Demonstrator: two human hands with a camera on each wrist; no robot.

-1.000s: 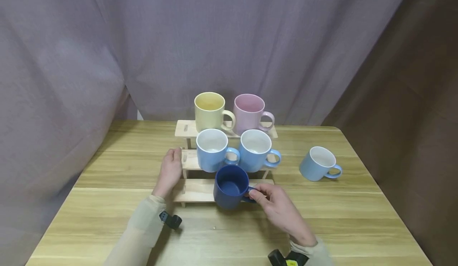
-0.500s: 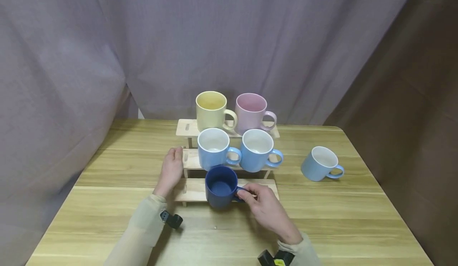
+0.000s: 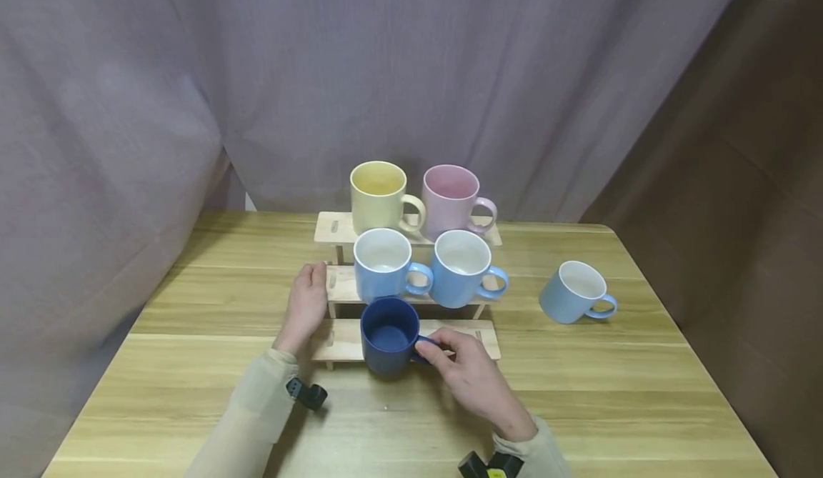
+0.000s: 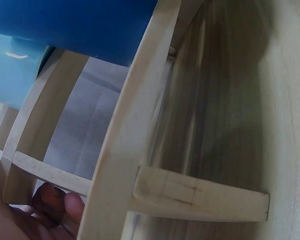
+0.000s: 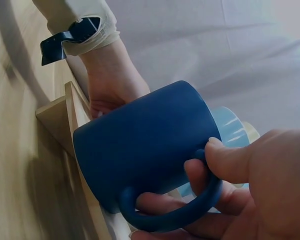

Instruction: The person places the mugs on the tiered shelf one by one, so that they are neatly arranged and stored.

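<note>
A dark blue mug (image 3: 389, 336) is upright at the bottom step of a three-step wooden rack (image 3: 343, 341). My right hand (image 3: 472, 376) holds it by the handle, thumb on top and fingers through the loop in the right wrist view, where the mug's base (image 5: 97, 172) is close against the step. Whether it bears fully on the wood I cannot tell. At the rack's left end my left hand (image 3: 303, 306) grips the side of the middle step, its fingertips (image 4: 74, 206) curled by a side bar in the left wrist view.
Two light blue mugs (image 3: 382, 267) (image 3: 459, 271) stand on the middle step, just behind the dark blue one. On the top step are a yellow mug (image 3: 376, 203) and a pink mug (image 3: 448, 203). Another light blue mug (image 3: 569, 296) is on the table to the right. A grey curtain (image 3: 411, 71) hangs behind.
My right hand has moved the dark blue mug leftward along the bottom step, fast at first and then less. The left hand has stayed at the rack's side.
</note>
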